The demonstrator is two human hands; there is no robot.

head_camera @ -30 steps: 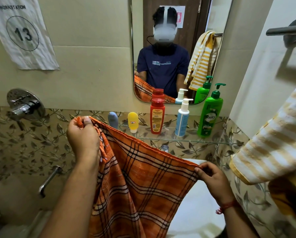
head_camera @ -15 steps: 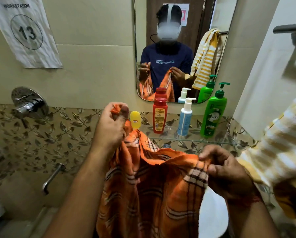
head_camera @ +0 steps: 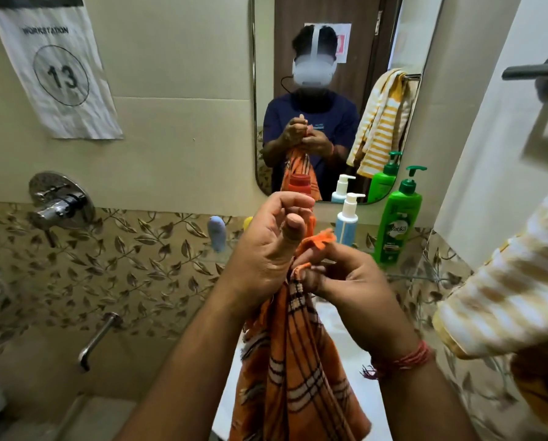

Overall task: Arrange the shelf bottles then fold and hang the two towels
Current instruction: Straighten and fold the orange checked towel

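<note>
Orange checked cloth is bunched between both hands, just in front of the glass shelf (head_camera: 425, 276). The left hand (head_camera: 266, 249) has its thumb up and fingers curled loosely over the top corners; whether it truly pinches the cloth I cannot tell. The right hand (head_camera: 345, 281) pinches the corners, a tuft sticking up above its fingers. The orange towel (head_camera: 298, 361) hangs straight down from that meeting point, below both wrists, folded in half lengthwise.

Risk, as I judge it: the two corners look unevenly matched, so the fold may come out skewed, and if the left hand lets go before the right has both layers, one half will drop open. The hands are also close to the shelf; a swing of cloth could knock the red bottle (head_camera: 299, 187), the white pump bottle (head_camera: 347, 222) or the green bottle (head_camera: 398, 221) standing on it.

The striped yellow towel (head_camera: 505, 297) hangs to the right of the shelf, untouched by either hand.
</note>
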